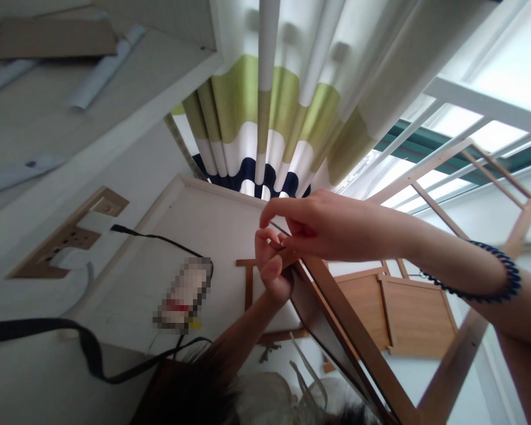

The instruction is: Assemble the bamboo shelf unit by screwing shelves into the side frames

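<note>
Head view: at centre, left hand (273,273) clasps a wooden frame (356,330), likely stiff, best held near its end, right hand (314,227) grip unclear.

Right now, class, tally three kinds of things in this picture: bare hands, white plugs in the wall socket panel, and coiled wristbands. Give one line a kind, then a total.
Bare hands (left hand, right hand): 2
White plugs (upper plug, lower plug): 2
Coiled wristband: 1
Total: 5
</note>
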Tool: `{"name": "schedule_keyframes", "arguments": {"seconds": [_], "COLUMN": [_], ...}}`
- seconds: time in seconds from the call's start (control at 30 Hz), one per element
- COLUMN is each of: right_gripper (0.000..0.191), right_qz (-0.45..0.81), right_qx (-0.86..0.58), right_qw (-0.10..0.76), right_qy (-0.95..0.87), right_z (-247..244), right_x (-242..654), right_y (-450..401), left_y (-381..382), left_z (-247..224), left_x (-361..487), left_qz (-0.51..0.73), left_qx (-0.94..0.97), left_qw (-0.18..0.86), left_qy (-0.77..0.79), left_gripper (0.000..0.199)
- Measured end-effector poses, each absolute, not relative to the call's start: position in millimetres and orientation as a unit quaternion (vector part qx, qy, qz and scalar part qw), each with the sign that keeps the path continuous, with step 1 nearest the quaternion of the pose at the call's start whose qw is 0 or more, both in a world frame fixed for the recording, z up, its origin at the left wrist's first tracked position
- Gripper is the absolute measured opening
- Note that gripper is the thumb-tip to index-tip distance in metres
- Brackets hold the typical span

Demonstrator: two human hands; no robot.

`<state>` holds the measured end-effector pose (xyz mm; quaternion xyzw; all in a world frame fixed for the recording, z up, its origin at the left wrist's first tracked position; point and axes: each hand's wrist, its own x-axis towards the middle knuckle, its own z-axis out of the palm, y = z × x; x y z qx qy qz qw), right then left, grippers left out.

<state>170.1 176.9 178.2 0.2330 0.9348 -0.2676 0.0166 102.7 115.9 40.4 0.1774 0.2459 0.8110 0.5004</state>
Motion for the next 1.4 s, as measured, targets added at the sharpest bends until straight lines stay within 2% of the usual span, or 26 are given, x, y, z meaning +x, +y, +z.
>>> {"name": "schedule_keyframes", "arguments": {"seconds": [0.07,0.13,0.3,0.47,0.63,0.77,0.87,0.93,1.17,1.27,1.4], "right_gripper": [0.012,0.009,0.022,0.024,0.014,0.015,0.023,0.022,0.012,0.014,0.020], "right_qz": [-0.267,-0.276,-0.323,-0.309,-0.237,-0.189,-0.204,-0.222,-0.266,-0.284,-0.333], "right_qx": [0.238,0.248,0.250,0.228,0.254,0.298,0.323,0.344,0.313,0.307,0.301], "right_qw": [0.020,0.033,0.066,0.074,0.034,-0.005,0.025,0.039,-0.008,-0.018,0.013], "right_qy": [0.934,0.928,0.911,0.920,0.937,0.936,0.924,0.912,0.912,0.908,0.893], "right_z": [179,179,181,184,182,178,178,179,175,173,177], "right_x": [171,172,178,183,191,197,199,199,195,191,190], "right_y": [179,180,182,183,186,184,176,169,151,150,152], "left_y": [116,116,115,114,114,113,113,113,115,115,114], "left_z": [40,40,44,43,39,39,39,38,36,37,38], "left_x": [103,103,103,103,103,101,100,100,104,103,100], "left_qz": [0.815,0.817,0.814,0.800,0.805,0.799,0.797,0.799,0.827,0.818,0.805], "left_qx": [0.180,0.183,0.194,0.199,0.189,0.201,0.214,0.231,0.229,0.227,0.227], "left_qw": [0.496,0.499,0.516,0.527,0.527,0.533,0.529,0.521,0.480,0.493,0.517], "left_qy": [0.238,0.224,0.184,0.208,0.195,0.189,0.198,0.195,0.181,0.191,0.183], "left_gripper": [0.033,0.031,0.025,0.027,0.027,0.025,0.023,0.021,0.017,0.019,0.022]}}
